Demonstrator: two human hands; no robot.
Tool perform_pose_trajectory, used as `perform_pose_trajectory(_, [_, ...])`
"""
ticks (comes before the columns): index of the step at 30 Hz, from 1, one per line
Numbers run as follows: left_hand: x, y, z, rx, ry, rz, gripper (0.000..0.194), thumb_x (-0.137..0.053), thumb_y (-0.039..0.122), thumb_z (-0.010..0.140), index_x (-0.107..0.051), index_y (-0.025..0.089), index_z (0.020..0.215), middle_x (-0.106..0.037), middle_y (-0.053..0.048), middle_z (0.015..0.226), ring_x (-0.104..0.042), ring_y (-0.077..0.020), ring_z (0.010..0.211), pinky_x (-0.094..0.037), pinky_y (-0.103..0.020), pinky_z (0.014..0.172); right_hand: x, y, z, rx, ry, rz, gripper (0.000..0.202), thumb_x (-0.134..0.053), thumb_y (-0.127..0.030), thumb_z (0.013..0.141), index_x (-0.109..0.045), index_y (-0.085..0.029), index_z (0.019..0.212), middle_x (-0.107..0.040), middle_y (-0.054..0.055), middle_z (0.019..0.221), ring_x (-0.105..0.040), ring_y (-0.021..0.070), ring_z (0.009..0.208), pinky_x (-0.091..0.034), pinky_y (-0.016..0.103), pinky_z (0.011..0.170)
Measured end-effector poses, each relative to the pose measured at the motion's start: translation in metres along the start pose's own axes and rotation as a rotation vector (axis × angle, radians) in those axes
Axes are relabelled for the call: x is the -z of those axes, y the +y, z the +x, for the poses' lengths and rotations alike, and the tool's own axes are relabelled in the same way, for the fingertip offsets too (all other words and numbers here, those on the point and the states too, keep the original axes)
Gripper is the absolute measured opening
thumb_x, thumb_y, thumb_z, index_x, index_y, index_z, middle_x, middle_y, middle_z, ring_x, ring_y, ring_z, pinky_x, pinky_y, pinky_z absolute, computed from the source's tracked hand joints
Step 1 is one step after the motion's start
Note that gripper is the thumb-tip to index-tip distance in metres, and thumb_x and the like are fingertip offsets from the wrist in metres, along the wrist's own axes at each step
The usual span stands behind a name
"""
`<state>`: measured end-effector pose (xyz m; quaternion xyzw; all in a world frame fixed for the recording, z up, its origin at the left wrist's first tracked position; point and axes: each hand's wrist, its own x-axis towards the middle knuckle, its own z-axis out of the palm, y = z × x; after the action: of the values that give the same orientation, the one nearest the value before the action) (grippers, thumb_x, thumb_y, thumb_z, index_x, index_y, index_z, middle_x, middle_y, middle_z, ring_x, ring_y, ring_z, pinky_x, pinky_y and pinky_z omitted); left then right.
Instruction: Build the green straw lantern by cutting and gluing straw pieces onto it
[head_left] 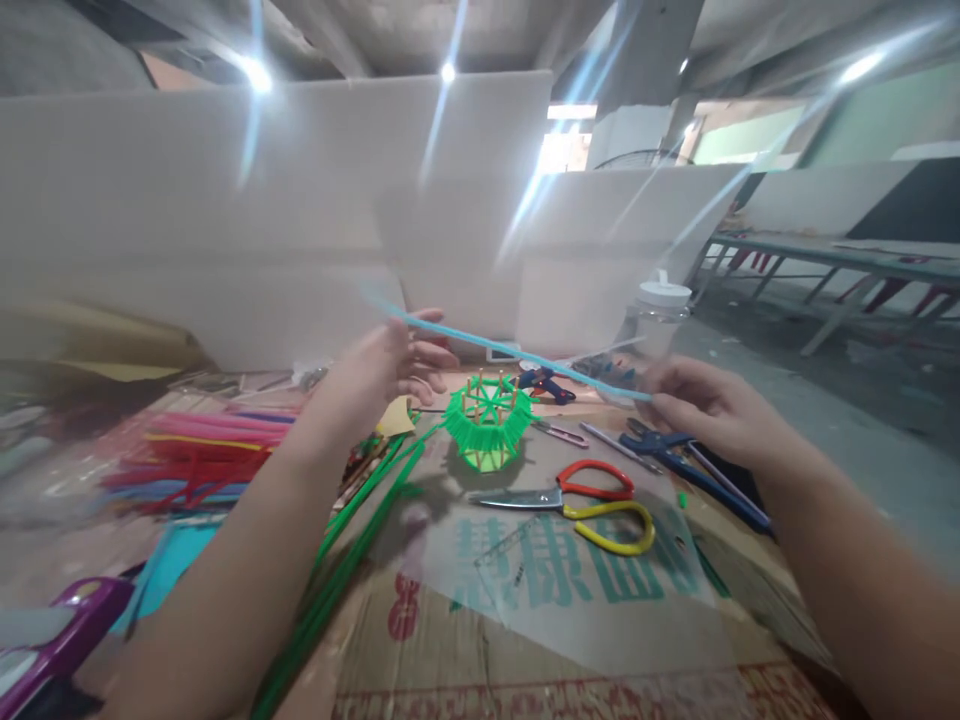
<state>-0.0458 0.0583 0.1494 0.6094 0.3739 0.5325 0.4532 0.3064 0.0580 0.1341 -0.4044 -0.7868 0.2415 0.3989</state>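
Observation:
A light blue pipe cleaner (517,350) is stretched between my two hands, above the table. My left hand (390,362) has it between thumb and index finger, with the other fingers loosely spread. At the right, its end is pinched in my right hand (697,405). Below and between the hands stands a small green woven piece (490,420) with upright wooden sticks around its rim. Scissors (559,500) with one red and one yellow handle lie in front of it, blades pointing left.
Red and pink pipe cleaners (217,450) are piled at the left, green ones (360,540) nearer the middle. Blue-handled pliers (697,465) lie under my right hand. A blue glue gun (551,383) and a lidded clear bottle (660,310) stand behind. Printed cardboard (525,640) covers the tabletop.

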Motion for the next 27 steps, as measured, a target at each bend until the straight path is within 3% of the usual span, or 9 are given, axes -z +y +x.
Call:
perform_pose_trajectory(3, [0.004, -0.006, 0.002, -0.005, 0.07, -0.012, 0.054, -0.075, 0.056, 0.073, -0.067, 0.016, 0.109, -0.066, -0.001, 0.068, -0.058, -0.0102, 0.053, -0.048, -0.022, 0.051, 0.017, 0.017, -0.004, -0.047, -0.076, -0.099, 0.019, -0.064, -0.04, 0.083, -0.062, -0.023, 0.075, -0.056, 0.003, 0.066, -0.051, 0.0136, 0.057, -0.039, 0.028, 0.052])
perform_pose_trajectory(6, [0.014, -0.018, 0.001, -0.007, 0.11, 0.062, 0.037, -0.078, 0.05, 0.072, -0.071, 0.016, 0.083, -0.064, 0.0, 0.062, -0.058, -0.0105, 0.055, -0.049, -0.023, 0.054, 0.037, 0.041, -0.005, -0.121, -0.168, -0.157, 0.032, -0.063, -0.054, 0.084, -0.063, -0.023, 0.078, -0.059, 0.005, 0.068, -0.053, 0.0148, 0.059, -0.041, 0.029, 0.053])
perform_pose_trajectory(10, [0.021, -0.027, -0.009, 0.068, -0.05, 0.297, 0.026, -0.077, 0.045, 0.075, -0.076, 0.019, 0.08, -0.071, -0.003, 0.067, -0.063, -0.0142, 0.06, -0.052, -0.026, 0.058, 0.051, 0.052, -0.004, -0.173, -0.261, -0.264, 0.038, -0.061, -0.062, 0.083, -0.069, -0.025, 0.084, -0.067, 0.01, 0.081, -0.062, 0.0184, 0.072, -0.049, 0.032, 0.064])
perform_pose_trajectory(12, [0.013, -0.027, -0.017, 0.091, -0.08, 0.364, 0.021, -0.078, 0.042, 0.074, -0.079, 0.021, 0.08, -0.073, -0.003, 0.067, -0.066, -0.016, 0.062, -0.053, -0.026, 0.057, 0.039, 0.038, -0.007, -0.118, -0.179, -0.328, 0.034, -0.064, -0.058, 0.084, -0.072, -0.029, 0.099, -0.071, 0.011, 0.097, -0.067, 0.0218, 0.088, -0.052, 0.035, 0.076])
perform_pose_trajectory(14, [-0.003, -0.026, -0.025, 0.055, -0.061, 0.373, 0.016, -0.077, 0.038, 0.075, -0.08, 0.023, 0.079, -0.074, -0.002, 0.07, -0.067, -0.0167, 0.063, -0.054, -0.026, 0.058, 0.01, 0.014, -0.011, -0.017, -0.053, -0.363, 0.031, -0.063, -0.051, 0.087, -0.071, -0.031, 0.109, -0.073, 0.01, 0.107, -0.068, 0.0248, 0.097, -0.053, 0.04, 0.085])
perform_pose_trajectory(18, [-0.043, -0.03, -0.041, 0.044, -0.093, 0.304, 0.015, -0.074, 0.037, 0.079, -0.08, 0.024, 0.085, -0.076, -0.001, 0.073, -0.068, -0.0167, 0.065, -0.057, -0.027, 0.061, -0.066, -0.032, -0.022, 0.147, -0.042, -0.292, 0.031, -0.063, -0.041, 0.09, -0.065, -0.029, 0.119, -0.069, 0.006, 0.122, -0.063, 0.0257, 0.115, -0.05, 0.042, 0.098])
perform_pose_trajectory(20, [-0.054, -0.031, -0.046, 0.057, -0.162, 0.299, 0.015, -0.071, 0.034, 0.083, -0.08, 0.024, 0.089, -0.077, -0.001, 0.08, -0.069, -0.0162, 0.071, -0.057, -0.026, 0.066, -0.09, -0.04, -0.025, 0.114, -0.131, -0.223, 0.023, -0.058, -0.031, 0.094, -0.066, -0.026, 0.115, -0.073, 0.005, 0.112, -0.067, 0.0208, 0.103, -0.053, 0.034, 0.088])
perform_pose_trajectory(23, [-0.045, -0.03, -0.042, 0.047, -0.208, 0.366, 0.016, -0.069, 0.034, 0.084, -0.078, 0.023, 0.091, -0.077, -0.001, 0.083, -0.069, -0.0151, 0.073, -0.056, -0.024, 0.068, -0.1, -0.031, -0.024, 0.093, -0.21, -0.216, 0.022, -0.047, -0.023, 0.099, -0.069, -0.021, 0.101, -0.075, 0.003, 0.091, -0.068, 0.0153, 0.081, -0.049, 0.026, 0.071])
perform_pose_trajectory(27, [0.007, -0.038, -0.015, -0.02, 0.096, 0.652, 0.033, -0.057, 0.045, 0.089, -0.072, 0.021, 0.106, -0.076, -0.004, 0.091, -0.069, -0.0188, 0.079, -0.056, -0.03, 0.074, -0.099, 0.002, -0.016, 0.02, -0.362, -0.411, 0.024, -0.051, -0.03, 0.097, -0.071, -0.019, 0.088, -0.073, 0.003, 0.081, -0.064, 0.0173, 0.073, -0.042, 0.028, 0.064])
